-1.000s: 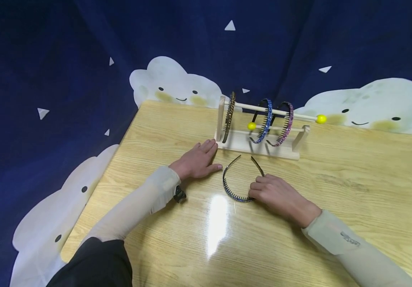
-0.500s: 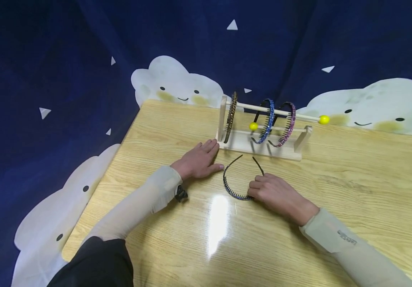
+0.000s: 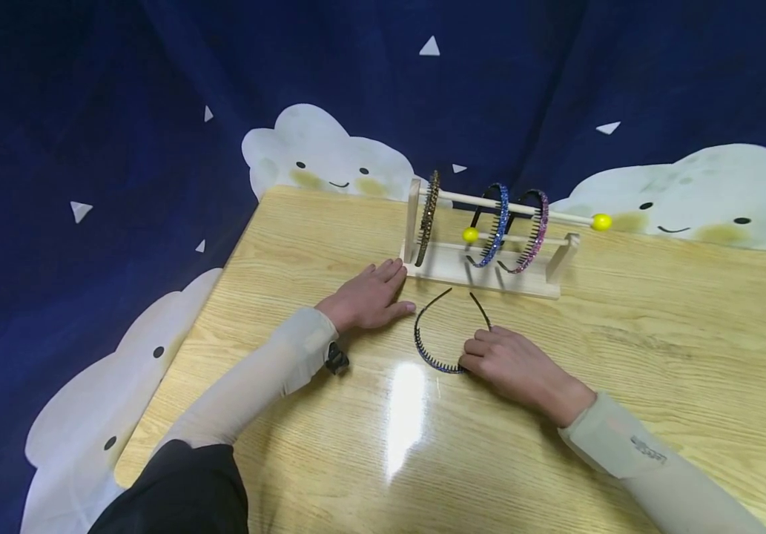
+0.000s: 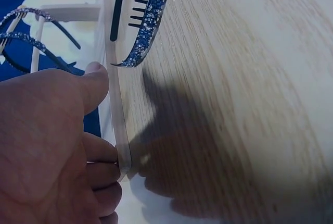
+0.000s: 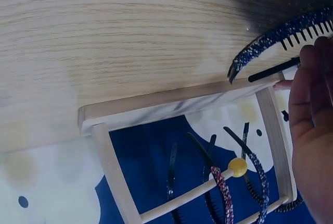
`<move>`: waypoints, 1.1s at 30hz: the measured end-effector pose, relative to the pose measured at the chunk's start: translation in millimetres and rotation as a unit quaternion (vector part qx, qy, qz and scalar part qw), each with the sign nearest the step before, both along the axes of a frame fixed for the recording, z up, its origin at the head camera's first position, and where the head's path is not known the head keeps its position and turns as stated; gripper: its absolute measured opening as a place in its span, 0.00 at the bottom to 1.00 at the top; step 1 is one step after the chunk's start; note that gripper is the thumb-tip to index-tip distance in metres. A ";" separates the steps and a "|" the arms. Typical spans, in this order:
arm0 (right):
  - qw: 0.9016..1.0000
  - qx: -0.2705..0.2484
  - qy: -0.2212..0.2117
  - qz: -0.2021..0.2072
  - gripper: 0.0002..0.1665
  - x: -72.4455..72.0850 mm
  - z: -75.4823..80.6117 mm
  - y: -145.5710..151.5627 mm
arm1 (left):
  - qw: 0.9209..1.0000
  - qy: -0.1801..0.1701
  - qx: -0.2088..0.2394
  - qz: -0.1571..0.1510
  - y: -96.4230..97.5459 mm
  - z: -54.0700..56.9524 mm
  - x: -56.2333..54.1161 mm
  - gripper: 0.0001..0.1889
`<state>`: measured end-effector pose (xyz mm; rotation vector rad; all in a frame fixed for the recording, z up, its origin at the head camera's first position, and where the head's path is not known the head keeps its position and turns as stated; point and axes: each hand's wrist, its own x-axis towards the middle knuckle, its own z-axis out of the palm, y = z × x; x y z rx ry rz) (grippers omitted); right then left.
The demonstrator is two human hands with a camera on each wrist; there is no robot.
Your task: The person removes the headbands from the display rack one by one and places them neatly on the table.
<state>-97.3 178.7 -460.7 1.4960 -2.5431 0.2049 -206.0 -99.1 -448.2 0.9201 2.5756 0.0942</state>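
My right hand (image 3: 516,367) pinches a dark blue glittery toothed headband (image 3: 417,337) at the right side of its curve. The headband is at the table in front of a wooden rack (image 3: 483,279), its two tips toward the rack. Beside the rack's left end lies my left hand (image 3: 364,300), fingers straight and fingertips touching the base; its thumb points to the headband. On the rack hang a brown headband (image 3: 428,219), a blue headband (image 3: 501,226) and a pink headband (image 3: 540,230). In the right wrist view, the fingers partly hide the held headband (image 5: 281,35).
The rack has two rods, each ending in a yellow ball (image 3: 601,222). The upper rod sticks out past the right post. Wooden table (image 3: 676,371) surrounds it, and a dark blue curtain (image 3: 156,74) with white clouds hangs behind.
Hardly anything differs. The right hand and the headband have shifted very slightly, while the left hand stays at the rack's base.
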 end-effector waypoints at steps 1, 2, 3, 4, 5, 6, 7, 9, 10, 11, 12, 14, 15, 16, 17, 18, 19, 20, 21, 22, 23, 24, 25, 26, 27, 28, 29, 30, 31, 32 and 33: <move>1.000 -0.010 -0.003 -0.003 0.05 0.3 1.8 0.2 | 1.000 0.000 0.000 0.000 -0.3 0.0 -0.1 0.44; 1.000 -0.023 -0.009 -0.006 0.07 0.6 4.4 0.5 | 1.000 -0.001 0.000 0.000 -0.6 0.0 -0.2 0.44; 0.999 -0.038 -0.015 -0.011 0.09 0.5 7.1 1.0 | 1.000 -0.001 0.002 0.000 -0.8 0.1 -0.2 0.44; 0.998 -0.054 -0.021 -0.017 0.12 0.3 10.2 1.8 | 1.000 -0.001 0.003 0.000 -1.2 0.4 -0.2 0.44; 0.997 -0.072 -0.029 -0.024 0.15 -0.2 13.4 2.6 | 1.000 -0.001 0.003 0.000 -1.5 0.6 -0.2 0.44; 0.995 -0.088 -0.035 -0.034 0.15 -0.7 16.3 3.7 | 1.000 -0.002 0.004 0.001 -1.9 0.9 -0.1 0.44; 0.993 -0.103 -0.039 -0.043 0.15 -1.6 19.3 5.0 | 1.000 -0.001 0.004 0.000 -2.2 1.0 -0.1 0.44; 0.989 -0.126 -0.041 -0.062 0.14 -3.7 24.6 8.1 | 1.000 -0.001 0.008 -0.001 -2.5 1.5 0.0 0.44; 0.987 -0.135 -0.039 -0.073 0.13 -5.0 26.7 9.8 | 1.000 -0.002 0.008 -0.001 -2.7 1.6 0.0 0.44; 0.985 -0.143 -0.036 -0.085 0.12 -6.5 28.6 11.7 | 1.000 -0.002 0.009 -0.002 -2.8 1.7 0.0 0.44; 0.983 -0.150 -0.032 -0.096 0.12 -7.8 30.3 13.5 | 1.000 -0.002 0.010 -0.002 -2.7 1.8 0.1 0.44; 0.978 -0.169 -0.023 -0.121 0.13 -10.4 32.8 17.3 | 1.000 -0.002 0.011 -0.002 -2.7 1.8 0.2 0.44; 0.973 -0.184 -0.020 -0.135 0.14 -11.6 34.0 19.0 | 1.000 -0.002 0.010 -0.002 -2.6 1.6 0.3 0.44; 0.968 -0.202 -0.017 -0.150 0.14 -12.9 35.2 20.7 | 1.000 -0.001 0.010 -0.002 -2.5 1.6 0.4 0.44; 0.961 -0.222 -0.016 -0.164 0.15 -14.1 36.3 22.3 | 1.000 -0.001 0.011 -0.002 -2.4 1.4 0.6 0.44; 0.954 -0.241 -0.015 -0.176 0.15 -15.2 37.6 23.7 | 1.000 0.001 0.011 -0.003 -2.3 1.1 0.6 0.44; 0.947 -0.261 -0.014 -0.186 0.14 -16.4 38.8 24.9 | 1.000 0.001 0.012 -0.003 -2.3 1.2 0.9 0.44; 0.940 -0.279 -0.014 -0.195 0.13 -17.6 40.1 26.1 | 1.000 0.001 0.011 -0.002 -2.3 1.1 1.1 0.44; 0.934 -0.294 -0.013 -0.203 0.13 -18.8 41.5 27.2 | 1.000 0.000 0.011 -0.002 -2.3 1.0 1.3 0.44; 0.929 -0.304 -0.012 -0.212 0.12 -19.9 43.0 28.1 | 1.000 -0.001 0.012 -0.001 -2.3 0.6 1.3 0.44; 0.924 -0.311 -0.012 -0.223 0.11 -20.8 44.8 28.8 | 1.000 -0.001 0.010 -0.001 -2.3 0.2 1.2 0.44; 0.919 -0.315 -0.010 -0.237 0.10 -21.6 46.6 29.7 | 1.000 -0.001 0.009 0.000 -2.4 -0.1 1.2 0.44; 0.913 -0.318 -0.011 -0.255 0.09 -22.2 48.2 30.4 | 1.000 -0.001 0.009 0.000 -2.5 -0.2 1.1 0.44; 0.906 -0.321 -0.015 -0.277 0.09 -22.9 50.2 31.2 | 1.000 0.000 0.009 0.000 -2.4 -0.6 0.7 0.44; 0.896 -0.324 -0.022 -0.302 0.09 -23.7 52.1 31.8 | 1.000 0.001 0.011 -0.001 -2.2 -0.7 0.4 0.44; 0.885 -0.327 -0.034 -0.329 0.11 -24.5 54.0 32.4 | 1.000 0.002 0.012 -0.001 -1.9 -0.6 0.2 0.44; 0.873 -0.331 -0.049 -0.355 0.12 -25.5 55.8 32.9 | 1.000 0.003 0.014 -0.001 -1.6 -0.2 0.1 0.44; 0.860 -0.336 -0.064 -0.378 0.15 -26.8 57.2 33.5 | 1.000 0.003 0.016 -0.001 -1.3 0.3 0.0 0.44; 0.847 -0.342 -0.081 -0.398 0.17 -28.3 58.4 34.1 | 1.000 0.002 0.017 -0.001 -0.9 0.7 -0.1 0.44; 0.835 -0.349 -0.095 -0.414 0.19 -30.0 59.1 34.8 | 1.000 0.001 0.018 -0.001 -0.5 1.1 -0.1 0.44; 0.826 -0.356 -0.106 -0.425 0.20 -31.7 59.4 35.3 | 1.000 0.000 0.019 -0.001 -0.3 1.2 -0.1 0.44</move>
